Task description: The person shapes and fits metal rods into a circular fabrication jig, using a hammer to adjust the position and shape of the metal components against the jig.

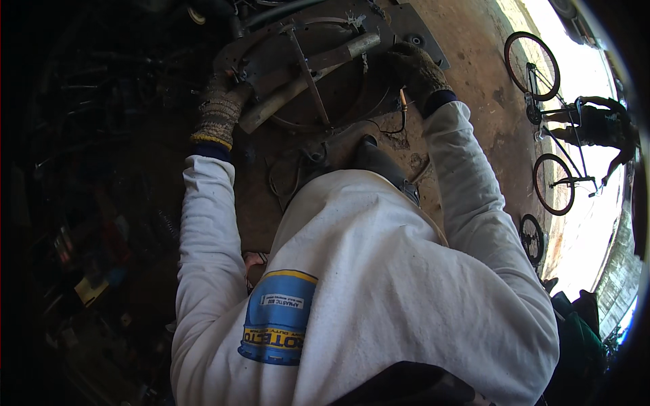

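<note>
Both hands wear knitted work gloves with grey-brown patterning. A dark metal plate with a big round opening lies in front of me. A thick grey pipe slants across that opening, and a thin flat bar crosses over the pipe. At the plate's near left corner, beside the pipe's end, my left hand is closed on the edge, its fingertips lost in shadow. My right hand curls its fingers at the right side, by a flat plate with a round hole.
A thin cable-like piece with an orange tip is below my right hand. Cables lie near my feet on the brown floor. To the right, a person is beside a bicycle. Dark clutter fills the left.
</note>
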### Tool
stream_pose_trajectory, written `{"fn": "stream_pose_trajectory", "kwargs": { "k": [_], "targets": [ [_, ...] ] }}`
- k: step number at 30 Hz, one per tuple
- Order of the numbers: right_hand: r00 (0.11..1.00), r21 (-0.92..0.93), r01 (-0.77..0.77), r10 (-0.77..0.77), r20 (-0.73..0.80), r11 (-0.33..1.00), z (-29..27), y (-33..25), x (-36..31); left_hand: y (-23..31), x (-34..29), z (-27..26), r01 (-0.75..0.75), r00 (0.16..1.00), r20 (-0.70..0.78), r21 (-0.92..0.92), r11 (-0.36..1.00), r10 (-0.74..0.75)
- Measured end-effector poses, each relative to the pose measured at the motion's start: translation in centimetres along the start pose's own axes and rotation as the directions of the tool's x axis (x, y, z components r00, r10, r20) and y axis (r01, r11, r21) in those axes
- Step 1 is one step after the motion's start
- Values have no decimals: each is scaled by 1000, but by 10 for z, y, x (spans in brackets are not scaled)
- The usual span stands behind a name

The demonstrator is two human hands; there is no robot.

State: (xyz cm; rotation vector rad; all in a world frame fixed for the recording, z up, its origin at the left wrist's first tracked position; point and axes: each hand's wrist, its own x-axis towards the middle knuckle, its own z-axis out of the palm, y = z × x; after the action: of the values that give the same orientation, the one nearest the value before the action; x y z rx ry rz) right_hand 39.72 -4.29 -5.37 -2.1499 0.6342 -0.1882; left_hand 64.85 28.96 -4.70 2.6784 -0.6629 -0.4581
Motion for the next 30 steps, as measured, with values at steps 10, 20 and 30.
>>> {"fn": "stream_pose_trajectory", "kwargs": {
  "k": [10,20,30],
  "targets": [
    [973,208,-228,214,88,951,-2,7,-5,55,-150,-11,-525,672,-477,233,819,566],
    [955,422,-216,102,278,881,-15,16,3,120,-175,51,-199,931,-168,508,838,323],
    [915,262,-108,-7,403,959,-37,19,27,110,-156,108,-184,944,-209,311,932,256]
  ]
}}
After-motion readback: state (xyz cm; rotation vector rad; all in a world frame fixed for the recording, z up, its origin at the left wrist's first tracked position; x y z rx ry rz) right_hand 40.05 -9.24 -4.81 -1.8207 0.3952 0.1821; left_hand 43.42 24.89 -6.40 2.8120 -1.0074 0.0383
